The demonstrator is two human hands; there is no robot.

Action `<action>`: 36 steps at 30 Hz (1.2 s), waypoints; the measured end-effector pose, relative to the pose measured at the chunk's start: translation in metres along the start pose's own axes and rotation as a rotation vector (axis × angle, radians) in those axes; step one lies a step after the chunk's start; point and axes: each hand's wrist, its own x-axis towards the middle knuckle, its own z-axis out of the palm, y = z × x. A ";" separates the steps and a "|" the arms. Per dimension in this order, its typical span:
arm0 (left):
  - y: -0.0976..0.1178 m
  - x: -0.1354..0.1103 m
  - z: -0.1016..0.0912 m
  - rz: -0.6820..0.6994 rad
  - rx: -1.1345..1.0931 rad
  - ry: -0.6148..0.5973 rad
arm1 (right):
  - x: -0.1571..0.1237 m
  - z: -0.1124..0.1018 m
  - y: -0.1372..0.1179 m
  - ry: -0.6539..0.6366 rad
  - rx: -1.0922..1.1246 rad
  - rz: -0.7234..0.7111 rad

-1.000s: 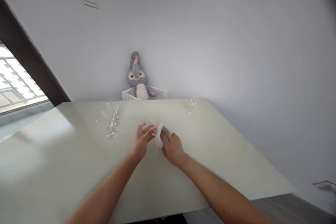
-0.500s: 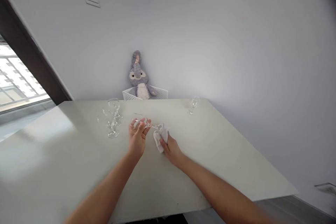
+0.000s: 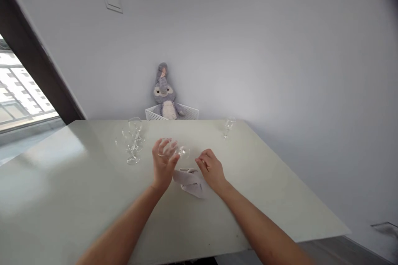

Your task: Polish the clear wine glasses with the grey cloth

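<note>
My left hand (image 3: 163, 165) is wrapped round the bowl of a clear stemmed glass (image 3: 170, 149), held on its side above the table. The glass's foot (image 3: 185, 152) points right, towards my right hand (image 3: 212, 169). That hand is loosely curled, with a small gap between thumb and fingers and nothing visible in it. A crumpled pale cloth (image 3: 190, 182) lies on the table below and between both hands. To the left, several clear stemmed glasses (image 3: 133, 149) stand close together. One smaller stemmed glass (image 3: 229, 126) is upright near the far right edge.
The pale table (image 3: 273, 198) reaches to the wall at the back. Behind its far edge a grey plush toy (image 3: 168, 99) sits in a white perforated basket (image 3: 191, 112). A dark frame (image 3: 37, 49) borders a window on the left.
My right hand has let go of the cloth, which now lies on the table, and has moved slightly right. The glass in my left hand has turned, its foot now nearer my left fingers.
</note>
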 end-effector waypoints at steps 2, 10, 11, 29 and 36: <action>-0.007 -0.012 0.007 0.024 0.025 -0.126 | 0.001 0.001 0.003 0.041 -0.086 -0.020; -0.018 -0.035 0.018 -0.082 0.335 -0.376 | 0.007 0.011 0.032 -0.072 -0.115 0.069; -0.021 -0.034 0.016 -0.145 0.389 -0.386 | 0.013 0.006 0.042 -0.021 -0.113 0.150; -0.042 -0.033 0.005 -0.320 0.567 -0.395 | 0.062 -0.061 0.168 0.283 -0.266 0.738; -0.029 -0.026 0.005 -0.212 0.485 -0.159 | 0.035 -0.064 0.127 0.246 -0.242 0.710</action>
